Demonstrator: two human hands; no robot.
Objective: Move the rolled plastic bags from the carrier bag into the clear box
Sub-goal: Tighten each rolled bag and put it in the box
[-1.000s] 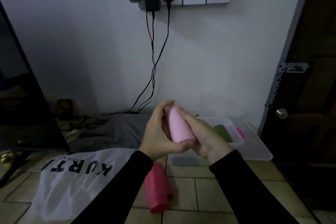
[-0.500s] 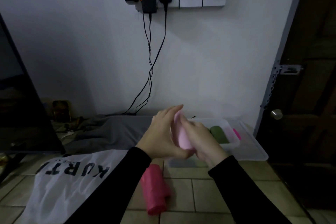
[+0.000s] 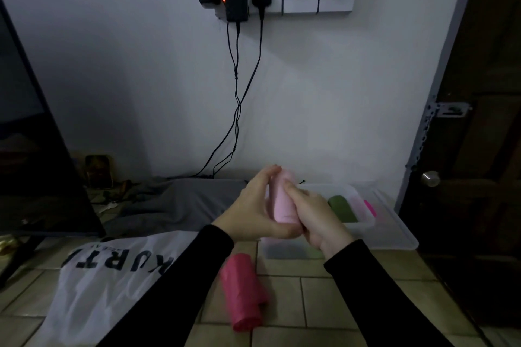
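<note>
Head view: both hands, left hand (image 3: 251, 213) and right hand (image 3: 315, 215), grip a smooth pale pink roll (image 3: 283, 200) above the clear box (image 3: 363, 222); tiled floor (image 3: 352, 301) below; white wall (image 3: 141, 79) behind.

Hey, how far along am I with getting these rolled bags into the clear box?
Done: a green roll and a bright pink one lie in the clear box. In hand: both hands hold a pale pink roll near the box. Left: a red-pink roll on the floor beside the carrier bag.
</note>
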